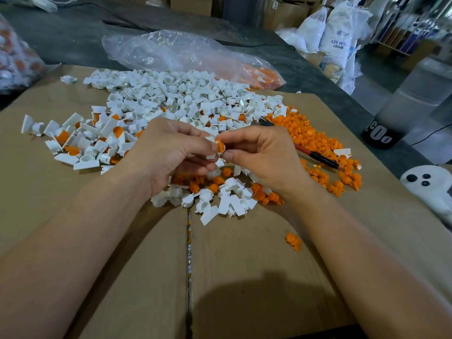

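Observation:
My left hand (171, 150) grips a small white plastic housing (210, 155) between thumb and fingers. My right hand (259, 152) pinches an orange plug (220, 145) and holds it against that housing. Both hands hover over the flattened cardboard (244, 265). Behind them lies a big heap of white housings (176, 99). A heap of orange plugs (310, 135) spreads to the right. At the left sit white housings with orange plugs in them (73, 143). More loose pieces of both colours (220, 194) lie under my wrists.
A red and black tool (318, 156) lies on the orange heap. A clear plastic bag (186, 55) holding orange parts sits behind the piles. A lone orange plug (293, 241) lies near my right forearm. A white device (430, 184) and a black can (378, 137) are at the right.

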